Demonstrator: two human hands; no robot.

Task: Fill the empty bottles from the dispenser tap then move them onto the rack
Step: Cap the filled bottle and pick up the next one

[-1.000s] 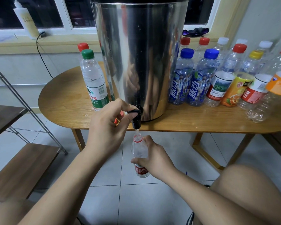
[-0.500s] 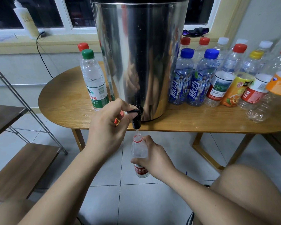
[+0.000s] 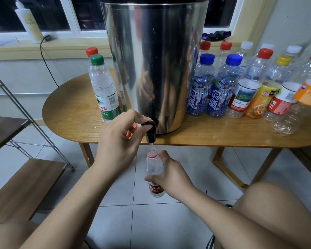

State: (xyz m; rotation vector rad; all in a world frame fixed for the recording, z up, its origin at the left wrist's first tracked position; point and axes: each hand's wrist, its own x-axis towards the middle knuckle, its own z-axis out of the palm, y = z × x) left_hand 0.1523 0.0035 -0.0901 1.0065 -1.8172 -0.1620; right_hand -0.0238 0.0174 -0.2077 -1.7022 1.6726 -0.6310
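Fingers and thumb of our left hand pinch the tap lever on the steel dispenser. Our right hand grips the uncapped bottle under the spout, below the table edge. A thin stream enters; we cannot read the fill level. Compared with half a second ago, hands and bottle are unmoved.

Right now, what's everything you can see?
dispenser: one, steel, on the table
tap: one, black, low on dispenser
open bottle: one, clear, under the tap
left bottles: two, green and red caps, left of dispenser
right bottles: about ten, mixed caps, right of dispenser
table: one, wooden, by window
rack: one, metal and wood, far left
sill bottle: one, pale, on windowsill
left hand: one, grips tap lever
right hand: one, holds open bottle
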